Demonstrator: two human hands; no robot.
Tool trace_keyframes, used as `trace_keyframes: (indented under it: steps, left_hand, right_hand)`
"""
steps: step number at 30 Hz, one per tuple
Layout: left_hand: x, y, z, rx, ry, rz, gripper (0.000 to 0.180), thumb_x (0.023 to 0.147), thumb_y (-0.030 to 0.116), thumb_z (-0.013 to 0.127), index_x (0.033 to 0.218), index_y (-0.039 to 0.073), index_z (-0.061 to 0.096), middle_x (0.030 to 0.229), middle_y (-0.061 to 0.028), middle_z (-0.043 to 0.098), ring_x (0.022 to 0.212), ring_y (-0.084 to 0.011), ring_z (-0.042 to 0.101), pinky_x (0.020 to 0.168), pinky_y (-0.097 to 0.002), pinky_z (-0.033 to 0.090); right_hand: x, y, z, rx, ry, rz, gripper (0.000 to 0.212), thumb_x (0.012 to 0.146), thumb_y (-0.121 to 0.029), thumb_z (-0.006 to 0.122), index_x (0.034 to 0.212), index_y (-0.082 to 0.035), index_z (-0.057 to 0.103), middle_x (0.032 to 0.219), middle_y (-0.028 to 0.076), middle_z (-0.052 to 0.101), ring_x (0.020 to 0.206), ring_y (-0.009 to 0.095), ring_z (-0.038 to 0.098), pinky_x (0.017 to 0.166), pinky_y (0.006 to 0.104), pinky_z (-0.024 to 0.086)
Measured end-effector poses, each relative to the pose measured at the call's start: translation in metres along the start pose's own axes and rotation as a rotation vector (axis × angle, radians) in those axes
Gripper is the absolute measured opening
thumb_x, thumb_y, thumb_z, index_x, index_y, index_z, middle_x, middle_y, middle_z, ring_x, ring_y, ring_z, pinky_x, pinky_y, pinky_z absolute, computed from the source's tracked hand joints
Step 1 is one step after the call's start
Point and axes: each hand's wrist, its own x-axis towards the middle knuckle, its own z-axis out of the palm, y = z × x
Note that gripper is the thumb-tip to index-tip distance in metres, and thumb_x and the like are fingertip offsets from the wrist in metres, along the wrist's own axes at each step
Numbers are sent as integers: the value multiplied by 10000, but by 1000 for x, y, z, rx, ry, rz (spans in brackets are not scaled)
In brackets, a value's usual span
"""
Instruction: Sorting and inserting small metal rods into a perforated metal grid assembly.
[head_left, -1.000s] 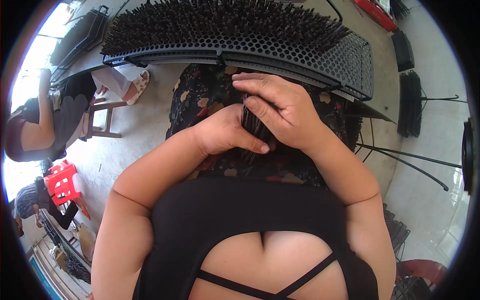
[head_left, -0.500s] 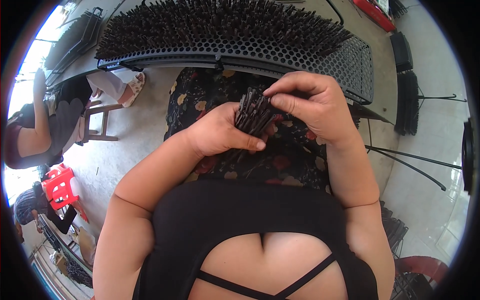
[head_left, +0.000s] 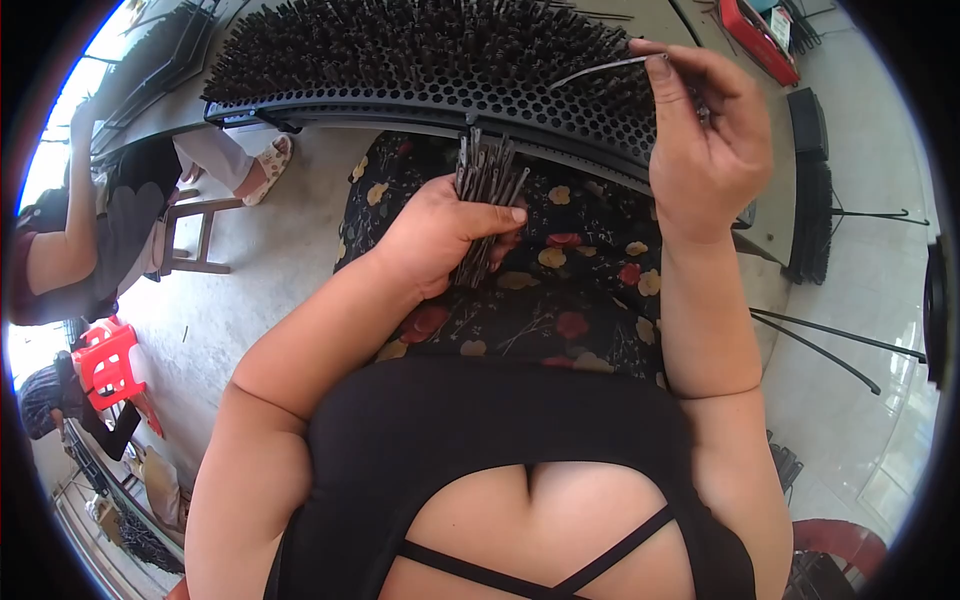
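- perforated rack (head_left: 560, 118), dark metal, across 12 o'clock; a dense crowd of upright dark rods (head_left: 400, 50) covers most of it. an arm reaching over could brush some of these and knock them askew.
- floral cloth (head_left: 560, 290), at the centre, below the rack; sticks dropped here would likely be hard to spot against its dark pattern.
- right hand (head_left: 710, 140), at 2 o'clock: thumb and forefinger pinched narrow, the other fingers curled in.
- left hand (head_left: 435, 235), near the centre toward 11 o'clock, wrapped firmly round a bundle, thumb across its front.
- bundle of dark sticks (head_left: 483, 180), at 12 o'clock, its top uneven; a slackened thumb could let sticks slide out.
- thin bent strip (head_left: 600, 67), at 1 o'clock, pinched at its right end, the free end toward 11 o'clock; held so, it could twist or snag among the rods.
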Motion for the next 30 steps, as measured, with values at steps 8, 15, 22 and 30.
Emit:
trace_keyframes:
  steps: [8,15,22,30]
  left_hand:
    - [5,-2,-5,73,-15,15,161,822,32,699,968,15,633,736,-30,605,580,-119,567,524,-269,480]
    - [2,0,-4,115,-17,49,164,815,25,702,966,19,638,760,-30,621,605,-116,576,554,-265,488]
    - [-14,1,5,62,-177,57,179,803,19,719,965,24,642,841,-44,672,746,-132,644,707,-279,530]
    - [-19,-2,-15,755,-436,180,466,696,100,833,1115,29,643,1099,-90,658,1032,-197,616,909,-317,499]
  right_hand:
    - [3,18,7,-671,-181,-461,158,736,-48,779,858,-124,714,740,-18,681,764,153,642,754,283,418]
    - [-8,6,17,-654,-345,-303,223,700,-96,778,918,-108,734,942,24,686,848,231,637,817,351,438]
    - [-48,-22,31,151,-539,637,326,876,-140,702,1176,-24,651,1032,96,714,826,126,661,719,268,535]
    - [-77,-29,33,8,-828,245,192,761,-56,753,934,-18,678,1052,169,692,995,293,679,842,347,545]
